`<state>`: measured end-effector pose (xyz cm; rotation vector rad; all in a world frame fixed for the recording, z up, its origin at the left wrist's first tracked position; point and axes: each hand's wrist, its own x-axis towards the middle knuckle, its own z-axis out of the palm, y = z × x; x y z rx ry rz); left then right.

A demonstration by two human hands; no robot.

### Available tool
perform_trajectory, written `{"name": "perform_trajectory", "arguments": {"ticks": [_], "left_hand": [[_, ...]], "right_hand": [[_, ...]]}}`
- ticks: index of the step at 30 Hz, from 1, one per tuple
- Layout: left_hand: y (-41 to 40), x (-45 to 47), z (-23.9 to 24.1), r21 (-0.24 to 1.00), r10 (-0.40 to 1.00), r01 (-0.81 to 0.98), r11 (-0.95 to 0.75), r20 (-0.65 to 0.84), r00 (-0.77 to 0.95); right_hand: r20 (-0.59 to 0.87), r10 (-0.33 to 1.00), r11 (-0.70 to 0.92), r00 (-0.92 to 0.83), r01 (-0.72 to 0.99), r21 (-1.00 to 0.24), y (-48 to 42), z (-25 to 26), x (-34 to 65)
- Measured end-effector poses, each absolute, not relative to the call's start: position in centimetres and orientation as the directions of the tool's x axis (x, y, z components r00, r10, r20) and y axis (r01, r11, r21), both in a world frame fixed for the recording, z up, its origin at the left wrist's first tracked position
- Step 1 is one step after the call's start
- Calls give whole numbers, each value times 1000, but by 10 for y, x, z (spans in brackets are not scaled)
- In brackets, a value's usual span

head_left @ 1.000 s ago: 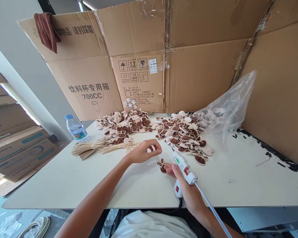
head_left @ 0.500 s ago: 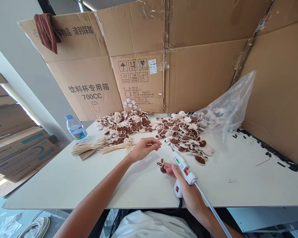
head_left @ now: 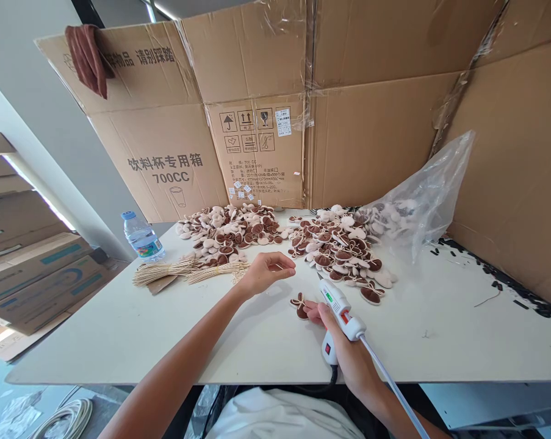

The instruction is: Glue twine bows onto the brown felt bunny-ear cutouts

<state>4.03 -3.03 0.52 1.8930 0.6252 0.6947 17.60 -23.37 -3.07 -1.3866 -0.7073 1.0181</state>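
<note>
My right hand (head_left: 338, 335) is wrapped around a white hot glue gun (head_left: 342, 308), whose nozzle points up and away to the left. A glue stick runs out of its rear end. At that hand's fingertips is a small brown felt animal-head piece (head_left: 301, 310) with a cream string bow; whether the fingers pinch it or only touch it I cannot tell. My left hand (head_left: 268, 271) hovers over the table, fingers curved and thumb apart, with nothing visible between them. Beyond both hands lies a heap of brown and cream felt pieces (head_left: 337, 247), many with bows.
A second heap of felt pieces (head_left: 238, 228) lies at the back left, near bundles of cream string (head_left: 169, 272) and a water bottle (head_left: 142, 236). A clear plastic bag (head_left: 433, 201) holds more pieces. Cardboard walls (head_left: 376, 140) enclose the white table (head_left: 133, 341) behind and right.
My left thumb and fingers have spread slightly apart, and that hand has shifted a little to the left. The right hand, glue gun and brown felt piece stay in place.
</note>
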Motion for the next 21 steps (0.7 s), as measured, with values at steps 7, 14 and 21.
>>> {"name": "perform_trajectory", "arguments": {"ticks": [7,14,21], "left_hand": [[-37,41,12,952,637,35,-304,176,751],[-40,38,18,999,506,-34,2,28,862],[-44,36,23,945,507,181,-274,-18,862]], "right_hand": [[-149,899,-94,413,-151,-984,-233,-31,177],[-150,890,-98,430,-140,-985,-233,-35,177],[-142,890,-95,433,-128,-987,-231,-37,177]]}}
